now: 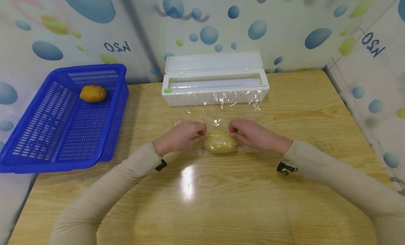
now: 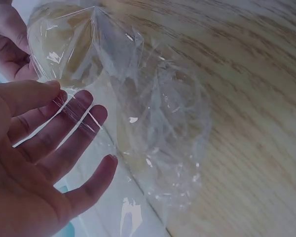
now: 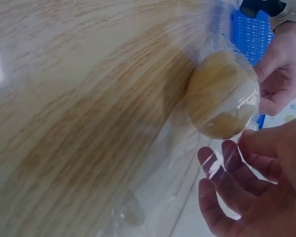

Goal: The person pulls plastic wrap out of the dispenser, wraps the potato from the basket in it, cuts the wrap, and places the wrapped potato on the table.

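A pale yellow potato (image 1: 220, 142) lies on the table between both hands, covered by clear cling film (image 2: 163, 118). At its left end, my left hand (image 1: 186, 136) pinches the film between thumb and forefinger; the other fingers (image 2: 71, 153) spread apart behind the film. On the opposite end, my right hand (image 1: 253, 134) pinches film close against the potato (image 3: 222, 96), its remaining fingers loosely bent. Loose, crumpled film trails out past the potato's ends. Behind it stands an open white cling film box (image 1: 215, 96) with a roll (image 1: 216, 84) inside, film draped over its front.
At the left stands a blue plastic basket (image 1: 105, 139) holding another potato (image 1: 93, 93). The box's raised lid (image 1: 213, 62) leans near the patterned wall (image 1: 209, 16). A green cutter slide (image 1: 167, 90) sits at the box's left front edge. The wooden table (image 1: 227, 202) extends towards me.
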The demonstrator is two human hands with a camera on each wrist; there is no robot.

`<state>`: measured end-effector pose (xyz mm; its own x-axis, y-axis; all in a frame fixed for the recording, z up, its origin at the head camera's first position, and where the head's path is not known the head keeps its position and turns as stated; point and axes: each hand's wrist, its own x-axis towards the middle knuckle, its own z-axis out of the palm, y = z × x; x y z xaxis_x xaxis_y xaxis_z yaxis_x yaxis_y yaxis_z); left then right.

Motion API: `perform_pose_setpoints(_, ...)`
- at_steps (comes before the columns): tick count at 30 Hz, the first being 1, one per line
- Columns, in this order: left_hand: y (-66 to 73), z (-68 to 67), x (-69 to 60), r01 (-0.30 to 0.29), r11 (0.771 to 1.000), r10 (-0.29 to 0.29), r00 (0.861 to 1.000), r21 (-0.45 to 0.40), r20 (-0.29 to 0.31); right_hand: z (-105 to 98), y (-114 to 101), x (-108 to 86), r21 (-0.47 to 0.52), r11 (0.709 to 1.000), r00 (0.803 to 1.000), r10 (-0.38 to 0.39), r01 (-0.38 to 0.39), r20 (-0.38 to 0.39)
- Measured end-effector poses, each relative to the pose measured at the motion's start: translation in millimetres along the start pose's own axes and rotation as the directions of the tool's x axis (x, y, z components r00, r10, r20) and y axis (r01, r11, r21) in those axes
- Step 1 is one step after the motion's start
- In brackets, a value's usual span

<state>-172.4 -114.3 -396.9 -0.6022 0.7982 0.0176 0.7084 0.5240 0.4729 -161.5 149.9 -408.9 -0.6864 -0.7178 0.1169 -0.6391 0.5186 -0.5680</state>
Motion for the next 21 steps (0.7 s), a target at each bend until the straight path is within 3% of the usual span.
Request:
perform_pose_setpoints(7,-7.9,5.6,0.9,-0.012,0.996,0.012,1.0,-0.092,0.004,3,1,0.7,0.013,0.999,0.999,0.049,-0.049,0.001)
perform_pose_setpoints(13,-11.0,9.5,2.4,-0.016,0.993,0.013,0.999,-0.114,-0.03,3,-1,2.0,0.028,0.996,0.996,0.084,-0.084,0.003)
perform_pose_setpoints(21,-11.0,14.1,4.8,-0.12,0.986,0.104,0.986,-0.116,-0.133,4,5,5.6,0.032,0.993,0.993,0.112,-0.111,-0.028)
